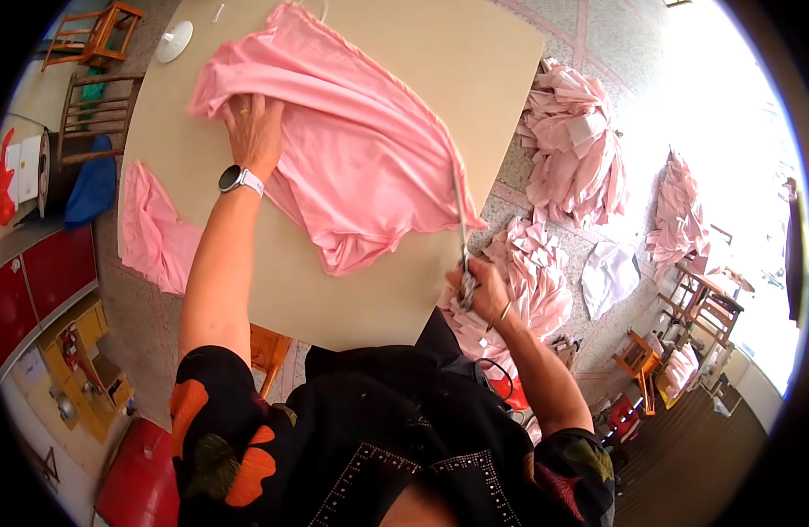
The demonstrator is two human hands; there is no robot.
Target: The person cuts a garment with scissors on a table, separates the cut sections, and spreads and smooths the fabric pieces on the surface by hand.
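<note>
A pink garment (360, 140) lies spread over the tan table (290, 299). My left hand (253, 132), with a watch at the wrist, rests on the garment's left part; its fingertips are partly under a fold. At the table's right edge my right hand (479, 290) is closed round the handles of metal scissors (464, 255). The scissors' long blades point away from me, along the garment's right corner. Whether the blades are parted is hard to tell. A second pink piece (158, 233) hangs over the table's left edge.
A white round disc (174, 41) sits at the table's far left corner. Bundles of pale pink cloth (576, 149) and a white cloth (609, 279) lie on the floor at the right. Wooden chairs (97, 119) stand left of the table. A wooden stool (268, 351) is near me.
</note>
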